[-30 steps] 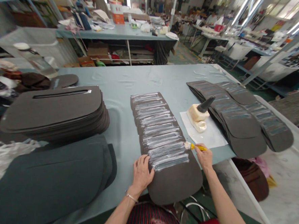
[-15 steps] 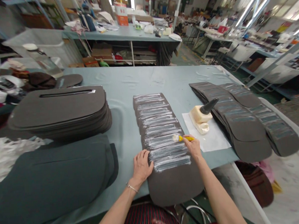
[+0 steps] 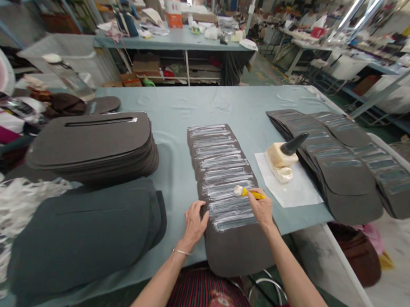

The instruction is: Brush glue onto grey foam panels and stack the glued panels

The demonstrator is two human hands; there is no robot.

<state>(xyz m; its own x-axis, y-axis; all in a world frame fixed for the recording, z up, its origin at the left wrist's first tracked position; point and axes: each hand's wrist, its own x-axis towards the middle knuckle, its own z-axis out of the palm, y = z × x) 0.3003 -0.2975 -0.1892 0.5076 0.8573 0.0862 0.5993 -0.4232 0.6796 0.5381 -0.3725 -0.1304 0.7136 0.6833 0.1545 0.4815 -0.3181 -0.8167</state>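
In front of me lies a fanned stack of dark grey rounded panels (image 3: 239, 251), each showing a strip streaked with white paste. My right hand (image 3: 261, 209) grips a brush (image 3: 254, 194) by its yellow handle; its white-coated bristles are at the streaked strips. My left hand (image 3: 196, 222) rests on the stack's left edge, fingers stretched and holding nothing. To the right, a cream-coloured container (image 3: 280, 156) with a black tapered spout stands on a white sheet (image 3: 299, 191).
A tall pile of slotted dark panels (image 3: 93, 146) sits at left, with dark green-grey panels (image 3: 88, 239) nearer me. More overlapped streaked panels (image 3: 345, 177) lie at right. A clear bottle (image 3: 72, 80) stands at the back left. Behind is another cluttered table (image 3: 170, 42).
The brush and my right hand have shifted slightly left and down over the strips. White paste covers more of the lower strips. My left hand stays on the edge; the view has tilted slightly.
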